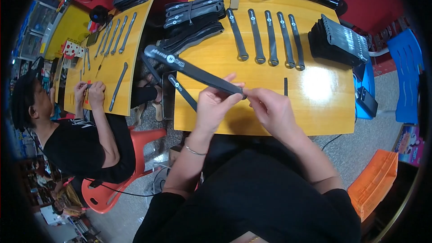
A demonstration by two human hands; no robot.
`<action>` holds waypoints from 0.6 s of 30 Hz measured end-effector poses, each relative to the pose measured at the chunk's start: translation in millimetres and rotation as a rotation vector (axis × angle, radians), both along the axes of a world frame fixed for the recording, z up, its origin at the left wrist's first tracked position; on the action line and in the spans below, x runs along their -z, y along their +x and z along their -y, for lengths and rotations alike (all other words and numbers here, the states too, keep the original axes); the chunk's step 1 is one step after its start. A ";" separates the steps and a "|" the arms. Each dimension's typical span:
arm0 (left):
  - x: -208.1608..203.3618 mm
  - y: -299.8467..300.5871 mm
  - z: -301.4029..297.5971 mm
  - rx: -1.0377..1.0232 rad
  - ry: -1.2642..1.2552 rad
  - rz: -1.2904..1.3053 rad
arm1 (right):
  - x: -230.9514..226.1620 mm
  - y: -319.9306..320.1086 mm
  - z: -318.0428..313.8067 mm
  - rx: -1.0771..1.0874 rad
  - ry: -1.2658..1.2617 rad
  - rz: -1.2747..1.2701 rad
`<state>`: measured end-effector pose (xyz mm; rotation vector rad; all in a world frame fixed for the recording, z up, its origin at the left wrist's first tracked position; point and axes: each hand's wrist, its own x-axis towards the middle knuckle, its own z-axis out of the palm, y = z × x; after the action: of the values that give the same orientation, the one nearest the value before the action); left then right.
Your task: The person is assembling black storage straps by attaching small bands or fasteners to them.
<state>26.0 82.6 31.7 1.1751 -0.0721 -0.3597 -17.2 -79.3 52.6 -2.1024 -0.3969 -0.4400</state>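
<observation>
I have a dark strap [193, 69] up in front of me, above the desk [324, 117], its pale-marked end slanting away to my upper left and its near end between my fingers. My left hand [213, 105] is clamped around the strap close to that near end, thumb pressed on it; my right hand [272, 108] is pinched on the very tip, so the two almost meet there. The step in hand looks like fingertip work on that end, though my fingers cover the detail and I cannot tell exactly what they do. As I judge it, the next move calls for a steady left grip and small, precise right fingers. Beyond lie a row of five straps [271, 40], spaced apart, and nearer, to the right, a short black strip [285, 87], well within reach.
</observation>
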 end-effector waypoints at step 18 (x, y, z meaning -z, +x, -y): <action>12.1 -12.4 22.1 0.178 0.622 0.817 | 7.1 -23.9 17.2 0.184 0.051 -0.261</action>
<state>13.6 60.4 19.6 1.8816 -0.8280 -0.0255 -41.1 -96.5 45.5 -2.1206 -0.0403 -0.2729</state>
